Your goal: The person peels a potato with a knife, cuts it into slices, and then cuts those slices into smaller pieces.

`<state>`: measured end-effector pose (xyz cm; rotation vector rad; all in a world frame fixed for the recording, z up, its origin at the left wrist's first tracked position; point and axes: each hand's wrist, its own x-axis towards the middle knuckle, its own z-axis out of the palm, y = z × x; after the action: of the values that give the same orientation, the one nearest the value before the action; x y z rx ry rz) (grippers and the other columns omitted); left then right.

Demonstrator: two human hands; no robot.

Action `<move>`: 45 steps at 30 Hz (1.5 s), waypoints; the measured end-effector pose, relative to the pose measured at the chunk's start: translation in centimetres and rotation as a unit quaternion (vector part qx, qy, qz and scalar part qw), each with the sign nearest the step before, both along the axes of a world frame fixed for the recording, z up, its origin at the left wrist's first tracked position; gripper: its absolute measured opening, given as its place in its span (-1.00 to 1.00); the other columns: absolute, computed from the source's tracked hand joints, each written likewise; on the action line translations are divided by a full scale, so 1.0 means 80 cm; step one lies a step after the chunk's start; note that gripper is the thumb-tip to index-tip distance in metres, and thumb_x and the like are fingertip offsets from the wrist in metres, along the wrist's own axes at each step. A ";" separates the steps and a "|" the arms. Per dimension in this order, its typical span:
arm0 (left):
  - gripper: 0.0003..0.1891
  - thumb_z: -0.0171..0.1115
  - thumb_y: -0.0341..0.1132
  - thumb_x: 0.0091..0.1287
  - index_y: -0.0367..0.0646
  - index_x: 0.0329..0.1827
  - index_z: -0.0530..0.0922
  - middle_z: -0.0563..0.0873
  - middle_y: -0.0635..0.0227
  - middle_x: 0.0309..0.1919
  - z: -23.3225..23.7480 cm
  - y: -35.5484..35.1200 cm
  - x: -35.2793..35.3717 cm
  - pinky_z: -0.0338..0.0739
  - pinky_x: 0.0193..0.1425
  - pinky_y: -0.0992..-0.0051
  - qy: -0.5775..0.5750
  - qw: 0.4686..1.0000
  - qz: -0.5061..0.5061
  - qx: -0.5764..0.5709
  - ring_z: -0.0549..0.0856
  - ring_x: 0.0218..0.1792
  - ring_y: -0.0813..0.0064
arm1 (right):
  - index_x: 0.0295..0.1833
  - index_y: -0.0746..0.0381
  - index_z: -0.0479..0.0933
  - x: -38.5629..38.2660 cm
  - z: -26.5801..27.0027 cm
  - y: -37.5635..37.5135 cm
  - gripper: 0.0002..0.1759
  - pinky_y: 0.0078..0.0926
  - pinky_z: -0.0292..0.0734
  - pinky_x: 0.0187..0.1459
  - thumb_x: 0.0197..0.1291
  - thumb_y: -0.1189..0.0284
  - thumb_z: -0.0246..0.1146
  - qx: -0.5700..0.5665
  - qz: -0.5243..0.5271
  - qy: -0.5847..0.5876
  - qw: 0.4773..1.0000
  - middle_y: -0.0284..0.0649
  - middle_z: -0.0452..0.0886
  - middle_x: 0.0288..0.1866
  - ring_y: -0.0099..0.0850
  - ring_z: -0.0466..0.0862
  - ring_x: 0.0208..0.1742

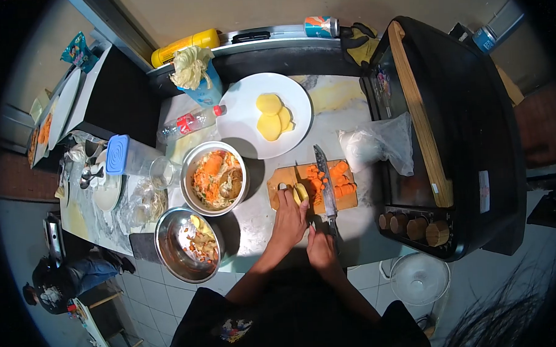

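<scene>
A cut piece of potato [299,194] stands on the wooden cutting board [280,177], with the fingers of my left hand [287,221] closed around it. My right hand [321,248] is closed just below the board on what looks like a small knife [312,224]; most of it is hidden. Beside that hand, a large knife [325,178] lies across the board with its handle toward me. Chopped carrot [342,177] lies on both sides of its blade. Behind the board, several potato slices [269,126] rest on a white plate [240,129].
To the left stand a pot [246,188] of shredded vegetables and a steel bowl [164,254] with peelings. A bottle [190,123] and a lidded container [130,156] are farther left. A plastic bag [375,144] and black oven [460,136] border the right. Someone [67,279] is at far left.
</scene>
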<state>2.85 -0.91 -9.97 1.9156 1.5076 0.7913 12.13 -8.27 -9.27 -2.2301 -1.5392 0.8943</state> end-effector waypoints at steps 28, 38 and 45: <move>-0.56 -0.01 -0.27 0.40 -0.56 0.04 0.16 0.27 -0.34 -0.09 -0.005 -0.005 -0.002 0.38 -0.05 0.03 -0.009 1.000 0.001 -0.019 0.42 -0.15 -0.34 | -0.51 0.38 0.54 -0.002 -0.016 0.010 -0.44 0.06 0.49 -0.34 0.37 0.18 -0.07 0.046 0.028 -0.001 0.999 0.25 0.54 -0.52 0.19 0.59 -0.40; -0.48 -0.01 -0.21 0.40 -0.58 0.13 0.16 0.29 -0.33 -0.04 -0.002 -0.006 0.000 0.41 -0.01 0.06 -0.024 0.998 0.015 -0.050 0.44 -0.11 -0.33 | -0.47 0.44 0.50 0.001 -0.016 0.005 -0.48 0.14 0.44 -0.29 0.38 0.25 -0.09 0.034 0.035 0.027 0.998 0.29 0.52 -0.45 0.25 0.54 -0.32; -0.47 -0.02 -0.20 0.41 -0.58 0.16 0.14 0.29 -0.32 -0.05 -0.006 -0.006 -0.002 0.42 -0.02 0.07 -0.012 0.999 0.006 -0.029 0.47 -0.12 -0.31 | -0.51 0.43 0.51 0.002 -0.018 0.013 -0.48 0.12 0.45 -0.34 0.38 0.27 -0.08 0.022 0.034 0.050 0.998 0.25 0.52 -0.50 0.23 0.54 -0.38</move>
<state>2.71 -1.41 -10.43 1.8506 1.5136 0.7646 12.30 -7.25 -10.73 -2.0810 -1.5807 0.9664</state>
